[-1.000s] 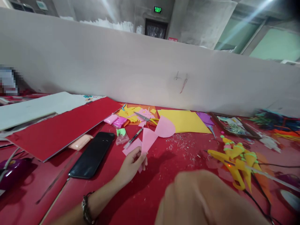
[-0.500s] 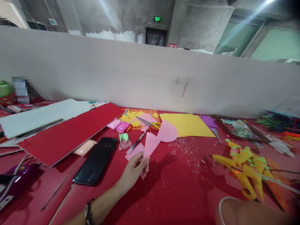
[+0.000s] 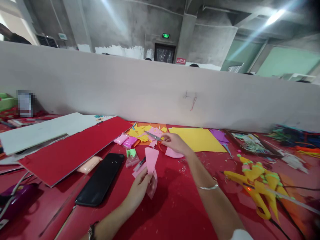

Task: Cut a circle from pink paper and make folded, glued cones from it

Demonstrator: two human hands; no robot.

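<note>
My left hand [image 3: 143,181] pinches a pink paper piece [image 3: 151,160], which fans upward above the fingers and hangs down below them. Farther off, my right hand [image 3: 173,141] is closed at the handles of the scissors [image 3: 153,135], whose blades point left over yellow and pink scraps [image 3: 142,133]. Under my right wrist a rounded pink piece [image 3: 174,153] lies on the red table. A pen [image 3: 140,164] and another pink sheet lie partly behind my left hand.
A black phone [image 3: 101,180] and red board [image 3: 77,150] lie left. Yellow sheets [image 3: 200,139] are at the back. On the right are a yellow glue gun [image 3: 250,186], yellow cone shapes and a tray [image 3: 252,143]. A partition [image 3: 140,90] stands behind.
My right hand has come from the lower right edge to the scissors. The pink paper in my left hand has turned more upright, and my left hand sits slightly nearer and to the left.
</note>
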